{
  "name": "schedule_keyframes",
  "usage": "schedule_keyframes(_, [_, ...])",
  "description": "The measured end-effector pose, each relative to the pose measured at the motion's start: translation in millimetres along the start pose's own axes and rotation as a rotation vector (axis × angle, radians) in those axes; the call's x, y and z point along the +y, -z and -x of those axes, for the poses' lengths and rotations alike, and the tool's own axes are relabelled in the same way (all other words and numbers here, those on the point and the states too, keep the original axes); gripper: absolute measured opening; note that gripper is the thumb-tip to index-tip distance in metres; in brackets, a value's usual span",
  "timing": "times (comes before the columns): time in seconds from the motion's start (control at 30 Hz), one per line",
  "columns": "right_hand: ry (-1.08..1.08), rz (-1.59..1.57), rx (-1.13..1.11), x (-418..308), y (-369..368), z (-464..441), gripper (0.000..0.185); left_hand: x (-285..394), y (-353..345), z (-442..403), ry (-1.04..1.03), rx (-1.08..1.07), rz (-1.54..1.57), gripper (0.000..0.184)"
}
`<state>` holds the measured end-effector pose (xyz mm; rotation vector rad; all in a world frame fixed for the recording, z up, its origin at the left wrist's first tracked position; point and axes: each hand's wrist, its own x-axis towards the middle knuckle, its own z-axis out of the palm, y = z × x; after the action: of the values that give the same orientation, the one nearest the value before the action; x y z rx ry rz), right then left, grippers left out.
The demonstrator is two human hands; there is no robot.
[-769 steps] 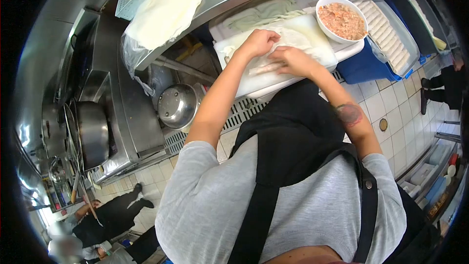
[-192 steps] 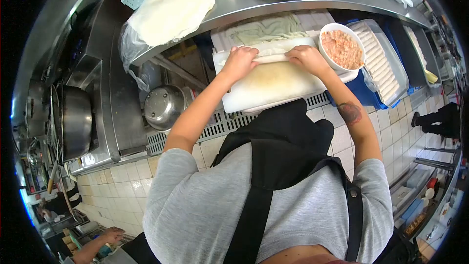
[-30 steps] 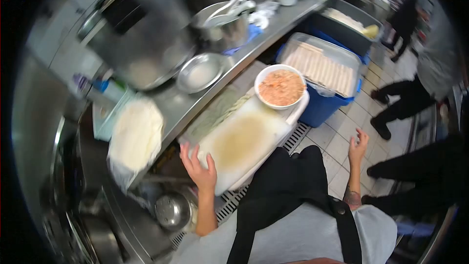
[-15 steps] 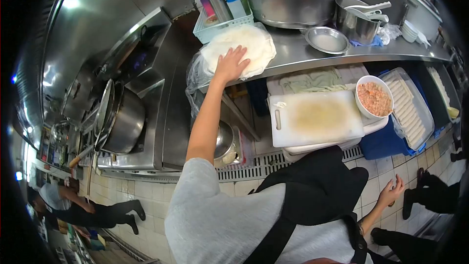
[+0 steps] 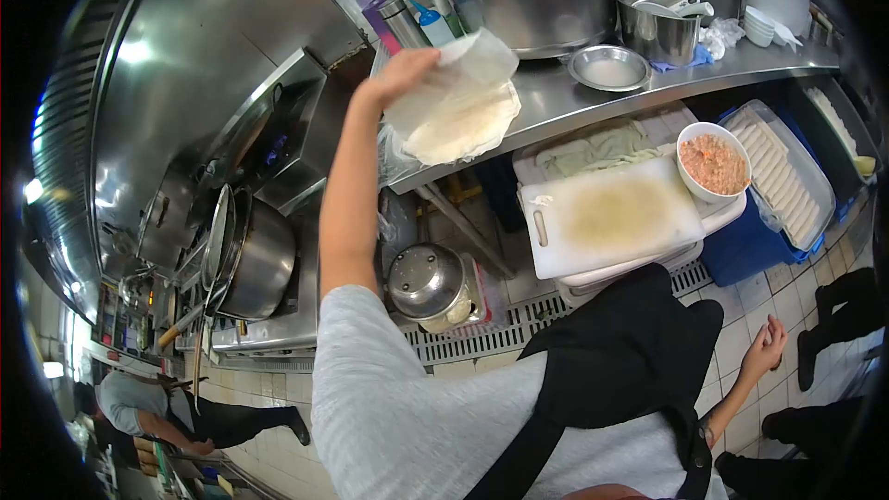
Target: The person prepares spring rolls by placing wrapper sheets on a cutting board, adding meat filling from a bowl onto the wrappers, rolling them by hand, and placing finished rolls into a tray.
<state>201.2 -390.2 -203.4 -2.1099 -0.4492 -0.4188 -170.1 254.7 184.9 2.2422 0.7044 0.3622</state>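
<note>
Left hand: your left hand (image 5: 407, 69) is up above the steel counter (image 5: 546, 97), fingers apparently grasping the far-left edge of a sheet; their tips are partly hidden.
Lifted sheet: the thin, pale, translucent sheet (image 5: 451, 83) hangs from that hand over the pile. Half a second ago your palm lay flat on the pile; now this sheet is raised, so for the work in hand one piece appears to be parting from the rest. Whether its lower edge has come free, you cannot tell.
Pile: the round stack of cream-coloured sheets (image 5: 463, 137) lies near the counter's front edge.
Board: the white rectangular plastic cutting board (image 5: 557, 245) sits lower, its middle stained yellowish.
Bowl: the round white bowl (image 5: 715, 198) of pinkish-orange filling (image 5: 713, 163) stands beside the board.
Right hand: your right hand (image 5: 765, 344) hangs low over the floor, fingers loosely curled, nothing visible in them.
Rolls: pale, slender rolls (image 5: 778, 167) lie in rows beyond the bowl.
</note>
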Motion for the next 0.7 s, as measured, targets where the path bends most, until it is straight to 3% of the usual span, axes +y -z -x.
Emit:
schedule_keyframes(0.17, [0.108, -0.235, 0.02, -33, -34, -15, 0.024, 102, -8, 24, -0.04, -0.166, 0.123, 0.044])
schedule_keyframes(0.27, [0.091, -0.588, -0.143, -113, -62, -31, 0.024, 126, -53, 36, -0.091, -0.168, 0.045, 0.043])
schedule_keyframes(0.3, [0.053, -0.691, -0.247, -148, -68, -33, 0.027, 124, -68, 31, -0.131, -0.282, 0.046, 0.043])
schedule_keyframes(0.37, [0.06, -0.827, -0.478, -215, -77, -38, 0.04, 118, -96, 23, -0.217, -0.503, 0.054, 0.043])
schedule_keyframes(0.43, [0.173, -1.003, -0.726, -284, -82, -46, 0.065, 118, -134, 21, -0.2, -0.634, 0.085, 0.039])
schedule_keyframes(0.53, [0.398, -0.951, -0.964, -349, -108, -51, 0.085, 94, -180, -3, -0.146, -0.757, 0.108, 0.036])
schedule_keyframes(0.6, [0.462, -0.856, -1.17, -364, -137, -61, 0.082, 85, -193, -13, -0.175, -0.729, 0.087, 0.031])
schedule_keyframes(0.7, [0.316, -0.64, -1.188, -373, -172, -87, 0.047, 75, -183, -22, -0.451, -0.481, -0.198, 0.032])
